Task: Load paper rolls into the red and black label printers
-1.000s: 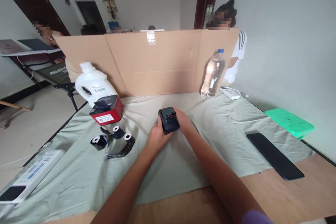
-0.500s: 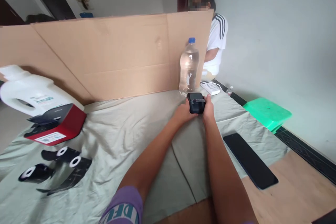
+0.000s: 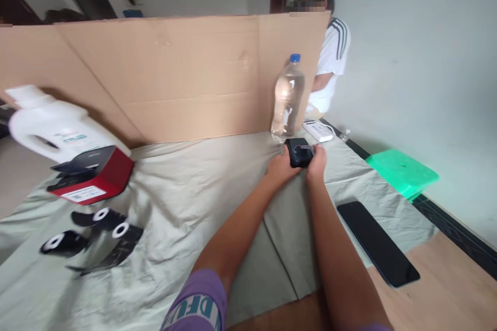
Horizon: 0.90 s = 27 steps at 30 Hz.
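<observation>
A small black box-shaped device [image 3: 299, 151] rests on the pale green cloth [image 3: 202, 186] just in front of a clear water bottle with a blue cap [image 3: 288, 97]. My left hand [image 3: 280, 167] grips its left side with curled fingers. My right hand [image 3: 316, 160] clasps its right side. Both arms stretch far forward across the table.
A red and black printer [image 3: 93, 174] and a white jug [image 3: 50, 124] stand at the left, with black rolls [image 3: 95, 227] in front. A black phone [image 3: 376, 243] lies at the right. A cardboard wall [image 3: 163, 72] backs the table; a person sits behind it. A green stool [image 3: 402, 171] is right.
My hands carried the black device from the middle of the cloth to the far right, beside the water bottle. My head turned right, so the printer and rolls shifted left.
</observation>
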Available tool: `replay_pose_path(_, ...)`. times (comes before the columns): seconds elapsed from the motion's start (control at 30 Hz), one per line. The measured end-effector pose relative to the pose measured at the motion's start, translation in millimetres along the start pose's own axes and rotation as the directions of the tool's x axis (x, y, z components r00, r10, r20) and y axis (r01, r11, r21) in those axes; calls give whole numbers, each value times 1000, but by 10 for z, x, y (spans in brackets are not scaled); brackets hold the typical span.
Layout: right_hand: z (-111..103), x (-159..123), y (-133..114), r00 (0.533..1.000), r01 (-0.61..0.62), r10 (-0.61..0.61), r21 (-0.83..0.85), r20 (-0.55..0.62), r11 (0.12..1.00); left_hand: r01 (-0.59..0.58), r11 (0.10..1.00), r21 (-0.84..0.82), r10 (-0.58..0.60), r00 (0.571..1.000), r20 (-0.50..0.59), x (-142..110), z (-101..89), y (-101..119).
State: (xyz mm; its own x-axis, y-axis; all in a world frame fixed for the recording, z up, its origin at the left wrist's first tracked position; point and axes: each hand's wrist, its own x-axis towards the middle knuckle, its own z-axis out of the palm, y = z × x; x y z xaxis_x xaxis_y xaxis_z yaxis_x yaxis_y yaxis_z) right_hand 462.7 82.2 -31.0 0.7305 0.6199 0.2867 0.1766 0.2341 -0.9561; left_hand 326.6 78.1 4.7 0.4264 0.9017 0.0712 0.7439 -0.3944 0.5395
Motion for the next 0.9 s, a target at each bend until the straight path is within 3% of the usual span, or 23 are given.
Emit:
replay_pose_path(0.07,33,-85,-230,989,85,-97,-104,-110,991,-14,999,35,16,999,-50,-248,-265,-106)
replay_pose_path(0.17,156,-308,-686,926,337,-360,-178,-115,925,4,999,52,8,970,-244,-839,-934,-502)
replay_pose_path(0.23,303,-564,-984,876,478,-483,-127,-7,869,-6,1000,23,15,897,-441,-1344,-1508,-946)
replay_pose_path(0.27,402,-736,-1110,854,519,-513,-80,84,851,6,1000,-4,-7,840,-542,-1609,-1803,-1219)
replay_pose_path(0.3,520,-939,-1215,832,535,-521,-31,193,844,45,999,-29,-53,759,-649,-1870,-2089,-1520)
replay_pose_path(0.37,817,-1423,-1352,768,500,-474,60,430,864,122,984,-132,-178,548,-818,-2344,-2584,-2162)
replay_pose_path(0.43,1198,-1962,-1405,670,409,-410,153,619,900,113,902,-417,-432,239,-870,-2715,-2930,-2775)
replay_pose_path(0.47,1416,-2227,-1411,610,352,-386,199,692,915,104,869,-484,-494,117,-862,-2853,-3041,-3041)
replay_pose_path(0.53,1891,-2701,-1405,463,232,-325,241,824,942,33,747,-663,-664,1,-748,-3030,-3148,-3457)
replay_pose_path(0.57,2138,-2896,-1399,416,170,-295,245,860,954,10,695,-719,-719,10,-695,-3073,-3155,-3603)
replay_pose_path(0.6,2383,-3059,-1391,377,119,-263,235,888,965,-15,638,-770,-769,49,-638,-3090,-3142,-3712)
replay_pose_path(0.73,3226,-3446,-1322,313,-15,-111,121,943,993,-66,524,-849,-810,271,-521,-3007,-3040,-3911)
replay_pose_path(0.8,3510,-3558,-1251,265,-29,-81,92,961,995,-90,481,-872,-807,343,-481,-2955,-3028,-3962)
replay_pose_path(0.9,3770,-3719,-1123,170,-45,-116,125,979,991,-104,425,-899,-808,405,-429,-2937,-3047,-4046)
